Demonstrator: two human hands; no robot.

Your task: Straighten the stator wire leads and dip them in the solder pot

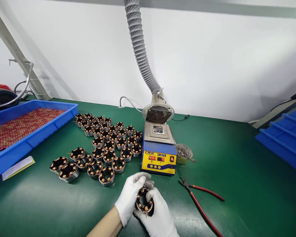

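The ring-shaped metal stator with copper windings (145, 208) is pinched between thumb and fingers of the white-gloved right hand (160, 212), in front of the yellow-and-blue box-shaped unit (159, 163). The white-gloved left hand (130, 195) curls at the stator's upper-left edge; whether it pinches cannot be told.

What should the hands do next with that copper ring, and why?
Maybe turn the ring so its wire end faces the machine. The right hand holds the ring, the wire end pokes out on the side away from the machine, and the machine's display is lit.
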